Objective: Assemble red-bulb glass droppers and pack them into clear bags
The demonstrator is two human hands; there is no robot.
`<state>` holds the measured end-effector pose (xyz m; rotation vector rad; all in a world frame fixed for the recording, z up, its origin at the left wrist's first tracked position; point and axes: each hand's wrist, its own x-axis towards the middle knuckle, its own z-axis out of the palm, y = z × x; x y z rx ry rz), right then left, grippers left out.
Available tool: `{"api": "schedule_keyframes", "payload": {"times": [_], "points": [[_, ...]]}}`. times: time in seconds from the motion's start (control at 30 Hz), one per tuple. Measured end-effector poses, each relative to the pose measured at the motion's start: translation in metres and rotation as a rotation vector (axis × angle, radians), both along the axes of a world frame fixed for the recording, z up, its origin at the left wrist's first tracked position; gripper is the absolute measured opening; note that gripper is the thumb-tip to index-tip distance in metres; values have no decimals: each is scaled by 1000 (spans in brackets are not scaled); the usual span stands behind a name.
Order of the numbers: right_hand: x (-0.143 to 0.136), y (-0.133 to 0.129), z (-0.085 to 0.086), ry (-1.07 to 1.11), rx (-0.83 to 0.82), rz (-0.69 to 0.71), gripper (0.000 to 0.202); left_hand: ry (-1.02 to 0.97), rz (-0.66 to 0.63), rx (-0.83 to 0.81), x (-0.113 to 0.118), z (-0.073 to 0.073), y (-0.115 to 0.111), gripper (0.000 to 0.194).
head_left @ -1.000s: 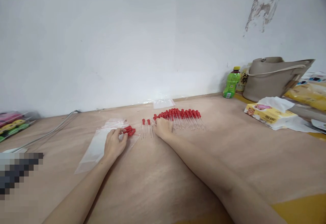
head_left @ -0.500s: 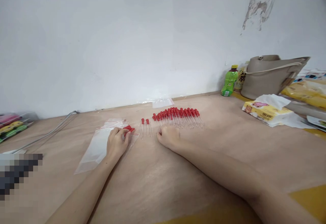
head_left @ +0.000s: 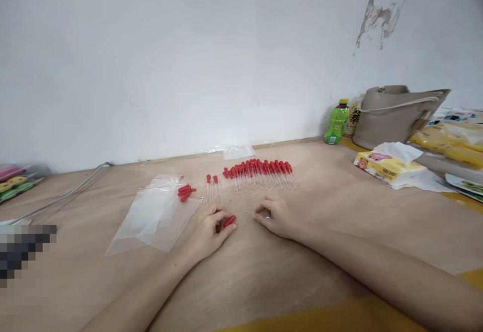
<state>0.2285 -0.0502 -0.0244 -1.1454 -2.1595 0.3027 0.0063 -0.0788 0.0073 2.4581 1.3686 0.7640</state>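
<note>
Between thumb and fingers, my left hand [head_left: 216,229] holds a red rubber bulb [head_left: 229,221]. My right hand [head_left: 277,216] pinches a thin clear glass tube [head_left: 251,213] whose tip points toward the bulb, a small gap apart. Beyond my right hand lies a row of droppers [head_left: 260,167] with red bulbs and clear tubes. A pair of droppers with red bulbs [head_left: 215,179] and a few bare tubes lie left of that row. Loose red bulbs [head_left: 184,191] rest on clear zip bags [head_left: 151,216] at the left.
Another clear bag [head_left: 239,153] lies by the wall. At the right stand a green bottle [head_left: 337,123], a yellow tissue box [head_left: 390,170] and a grey bag [head_left: 392,118]. A grey cable [head_left: 79,187] and colourful packets [head_left: 17,183] are at the left.
My left hand has moved right and nearer from the loose bulbs, now with one bulb. My right hand has shifted right and nearer, away from the row, with a tube now showing in it.
</note>
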Motion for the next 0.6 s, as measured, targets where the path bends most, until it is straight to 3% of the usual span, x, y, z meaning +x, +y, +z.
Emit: {"api": "schedule_keyframes", "payload": {"times": [0.27,0.6], "points": [[-2,-2,0,100,44,-21,10,-204,12,-84,6,-11,1,17],[-6,-11,7,15,62,88,12,-321,-21,-206,12,-19,3,19]]}}
